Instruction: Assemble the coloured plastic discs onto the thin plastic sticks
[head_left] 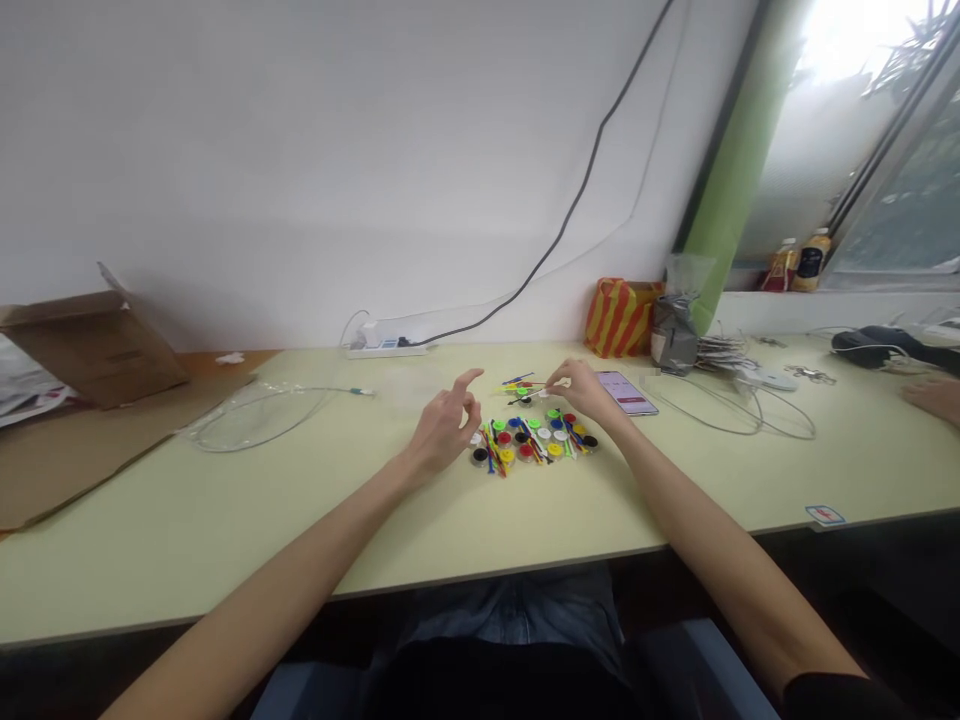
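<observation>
A cluster of small coloured caps [534, 441] in red, green, yellow, blue, white and black lies on the pale table [225, 510], mixed with thin coloured sticks. A few more sticks [519, 384] lie just behind it. My left hand [444, 430] hovers at the cluster's left edge, index finger stretched out, the other fingers loosely curled, nothing in it. My right hand [581, 388] is over the cluster's back right, fingertips pinched on a thin stick that points left.
A phone [628, 392] with a lit screen lies right of my right hand. A power strip [384, 346] and cable sit by the wall, a clear tube loop [255, 415] at left, cardboard [90, 345] far left, an orange striped bag [619, 316], wires, another person's hand [934, 396] far right.
</observation>
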